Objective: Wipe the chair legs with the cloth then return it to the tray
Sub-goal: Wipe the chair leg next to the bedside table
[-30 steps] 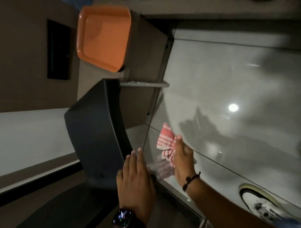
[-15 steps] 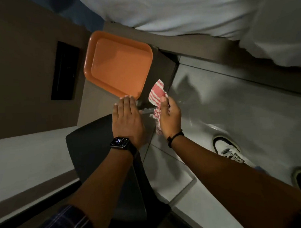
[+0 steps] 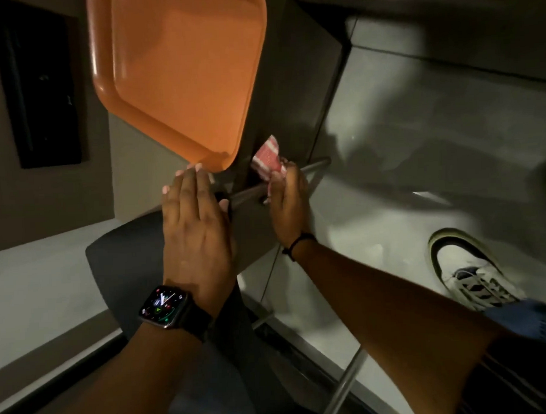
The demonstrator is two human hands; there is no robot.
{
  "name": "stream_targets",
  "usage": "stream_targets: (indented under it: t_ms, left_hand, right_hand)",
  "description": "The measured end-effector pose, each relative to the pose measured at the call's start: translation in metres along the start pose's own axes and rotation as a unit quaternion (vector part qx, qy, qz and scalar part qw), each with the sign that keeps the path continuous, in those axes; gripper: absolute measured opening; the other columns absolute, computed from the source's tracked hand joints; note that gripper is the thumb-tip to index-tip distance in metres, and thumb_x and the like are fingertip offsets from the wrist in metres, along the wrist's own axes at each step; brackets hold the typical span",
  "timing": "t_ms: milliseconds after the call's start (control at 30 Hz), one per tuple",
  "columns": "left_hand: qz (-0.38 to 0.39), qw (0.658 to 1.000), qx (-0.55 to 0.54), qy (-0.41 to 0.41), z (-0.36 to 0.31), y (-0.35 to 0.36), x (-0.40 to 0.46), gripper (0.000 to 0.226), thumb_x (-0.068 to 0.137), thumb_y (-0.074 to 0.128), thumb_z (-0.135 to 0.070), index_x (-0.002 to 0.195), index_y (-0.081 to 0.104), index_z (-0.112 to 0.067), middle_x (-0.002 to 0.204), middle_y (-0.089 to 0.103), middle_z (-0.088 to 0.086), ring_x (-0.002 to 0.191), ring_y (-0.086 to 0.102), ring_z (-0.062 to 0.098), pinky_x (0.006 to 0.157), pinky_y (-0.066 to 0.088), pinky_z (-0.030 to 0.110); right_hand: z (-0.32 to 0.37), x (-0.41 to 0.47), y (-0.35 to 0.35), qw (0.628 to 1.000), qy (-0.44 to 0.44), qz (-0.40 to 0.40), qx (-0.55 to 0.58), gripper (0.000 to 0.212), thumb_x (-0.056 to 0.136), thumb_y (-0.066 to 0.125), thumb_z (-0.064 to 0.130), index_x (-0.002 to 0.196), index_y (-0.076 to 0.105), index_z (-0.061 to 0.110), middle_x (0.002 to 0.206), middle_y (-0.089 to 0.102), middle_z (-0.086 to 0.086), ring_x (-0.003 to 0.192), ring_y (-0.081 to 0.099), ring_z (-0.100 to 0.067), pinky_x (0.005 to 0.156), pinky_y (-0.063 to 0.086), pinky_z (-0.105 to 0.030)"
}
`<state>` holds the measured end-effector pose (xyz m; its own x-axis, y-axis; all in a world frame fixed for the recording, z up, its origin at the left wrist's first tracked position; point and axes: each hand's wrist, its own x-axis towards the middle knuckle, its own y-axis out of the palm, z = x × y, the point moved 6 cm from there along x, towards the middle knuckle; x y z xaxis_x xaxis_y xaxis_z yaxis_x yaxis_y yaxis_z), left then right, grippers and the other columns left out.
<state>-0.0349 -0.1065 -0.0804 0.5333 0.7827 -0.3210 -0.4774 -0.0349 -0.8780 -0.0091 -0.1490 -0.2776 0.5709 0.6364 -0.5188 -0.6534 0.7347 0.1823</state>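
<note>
My right hand (image 3: pixel 288 203) grips a red-and-white striped cloth (image 3: pixel 267 162) wrapped against a grey metal chair leg (image 3: pixel 313 166) that runs from left to right across the view. My left hand (image 3: pixel 195 231), with a smartwatch on its wrist, lies flat with fingers straight on the dark chair seat (image 3: pixel 125 258), its fingertips close to the near corner of the orange tray (image 3: pixel 180 77). The tray holds nothing and rests on a brown table top (image 3: pixel 131 168). A second metal chair leg (image 3: pixel 346 387) shows at the bottom.
A white sneaker (image 3: pixel 472 274) stands on the glossy grey floor tiles (image 3: pixel 418 139) at the right. A black panel (image 3: pixel 38 91) sits in the wall at the upper left. The table's dark side panel (image 3: pixel 295 82) drops right behind the cloth.
Both hands have moved up toward the tray, from low on the chair a second ago. The cloth went from near the floor to the upper leg, and the view has closed in.
</note>
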Motion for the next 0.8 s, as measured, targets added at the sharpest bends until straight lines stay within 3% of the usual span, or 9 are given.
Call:
stream_targets:
  t_ms: [67, 133, 267, 400, 467, 533, 567, 700, 800]
  left_hand:
    - [-0.012, 1.0, -0.007, -0.001, -0.001, -0.001, -0.001, 0.054, 0.11, 0.031, -0.022, 0.157, 0.024, 0.003, 0.162, 0.033, 0.027, 0.154, 0.024, 0.04, 0.131, 0.01, 0.05]
    - [-0.017, 1.0, -0.01, -0.007, -0.002, -0.003, 0.0, 0.055, 0.11, 0.028, -0.024, 0.158, 0.023, 0.002, 0.163, 0.032, 0.027, 0.155, 0.023, 0.04, 0.131, 0.009, 0.05]
    - [-0.002, 1.0, -0.009, -0.017, -0.006, -0.006, 0.0, 0.057, 0.11, 0.023, -0.028, 0.159, 0.018, 0.001, 0.166, 0.027, 0.026, 0.157, 0.018, 0.038, 0.131, 0.006, 0.051]
    - [0.006, 1.0, -0.018, -0.018, -0.011, -0.009, -0.005, 0.057, 0.109, 0.026, -0.026, 0.159, 0.021, 0.002, 0.164, 0.029, 0.028, 0.156, 0.02, 0.04, 0.13, 0.008, 0.054]
    - [0.006, 0.999, -0.024, -0.022, -0.011, -0.009, -0.005, 0.058, 0.108, 0.025, -0.027, 0.158, 0.022, 0.003, 0.164, 0.03, 0.028, 0.156, 0.021, 0.04, 0.131, 0.008, 0.054]
    - [0.004, 0.999, -0.028, -0.021, -0.011, -0.007, -0.005, 0.063, 0.107, 0.022, -0.033, 0.158, 0.023, 0.003, 0.164, 0.031, 0.028, 0.155, 0.022, 0.041, 0.131, 0.007, 0.052]
    - [0.002, 0.999, -0.028, -0.02, -0.011, -0.006, -0.005, 0.064, 0.107, 0.022, -0.035, 0.158, 0.023, 0.003, 0.164, 0.031, 0.028, 0.156, 0.022, 0.041, 0.131, 0.007, 0.051]
    - [-0.03, 0.999, -0.019, -0.005, -0.007, -0.001, -0.009, 0.056, 0.109, 0.026, -0.026, 0.157, 0.024, 0.004, 0.163, 0.033, 0.029, 0.154, 0.025, 0.041, 0.131, 0.011, 0.049]
    - [-0.05, 0.999, -0.013, -0.003, -0.006, 0.0, -0.01, 0.055, 0.11, 0.027, -0.025, 0.157, 0.025, 0.003, 0.163, 0.033, 0.027, 0.154, 0.025, 0.039, 0.132, 0.007, 0.042]
  right_hand:
    - [-0.023, 0.026, -0.013, 0.998, 0.039, 0.011, -0.043, 0.038, 0.114, 0.042, 0.034, 0.124, 0.059, 0.001, 0.127, 0.066, -0.025, 0.117, 0.066, -0.038, 0.097, 0.059, -0.053]
    - [-0.032, 0.046, -0.017, 0.993, 0.069, 0.05, -0.082, 0.033, 0.116, 0.043, 0.03, 0.12, 0.058, 0.001, 0.125, 0.067, -0.026, 0.115, 0.068, -0.043, 0.095, 0.059, -0.061]
    - [-0.014, 0.041, -0.024, 0.991, 0.075, 0.085, -0.075, 0.027, 0.115, 0.046, 0.027, 0.114, 0.059, 0.004, 0.121, 0.071, -0.025, 0.11, 0.07, -0.044, 0.09, 0.062, -0.06]
    - [0.03, -0.003, -0.019, 0.994, -0.034, 0.081, -0.068, 0.039, 0.113, 0.041, 0.04, 0.11, 0.062, 0.008, 0.111, 0.071, -0.016, 0.102, 0.07, -0.035, 0.085, 0.059, -0.06]
    - [0.047, -0.034, -0.004, 0.993, -0.085, 0.074, -0.03, 0.038, 0.114, 0.038, 0.045, 0.121, 0.062, 0.016, 0.126, 0.066, -0.009, 0.12, 0.066, -0.027, 0.101, 0.057, -0.058]
    - [0.048, -0.055, 0.015, 0.993, -0.085, 0.086, 0.017, 0.037, 0.114, 0.037, 0.044, 0.142, 0.051, 0.024, 0.155, 0.051, -0.001, 0.154, 0.047, -0.024, 0.125, 0.043, -0.058]
    - [0.045, -0.059, 0.022, 0.992, -0.076, 0.093, 0.034, 0.042, 0.114, 0.035, 0.045, 0.148, 0.047, 0.023, 0.162, 0.044, -0.002, 0.161, 0.038, -0.027, 0.129, 0.038, -0.058]
    - [0.015, -0.031, 0.024, 0.995, -0.091, 0.031, -0.035, 0.071, 0.113, 0.022, 0.056, 0.138, 0.06, 0.002, 0.148, 0.061, -0.023, 0.145, 0.051, -0.041, 0.124, 0.043, -0.054]
    - [-0.023, 0.004, 0.008, 0.996, -0.048, -0.016, -0.067, 0.061, 0.112, 0.033, 0.045, 0.134, 0.063, -0.003, 0.135, 0.065, -0.03, 0.131, 0.059, -0.048, 0.114, 0.051, -0.06]
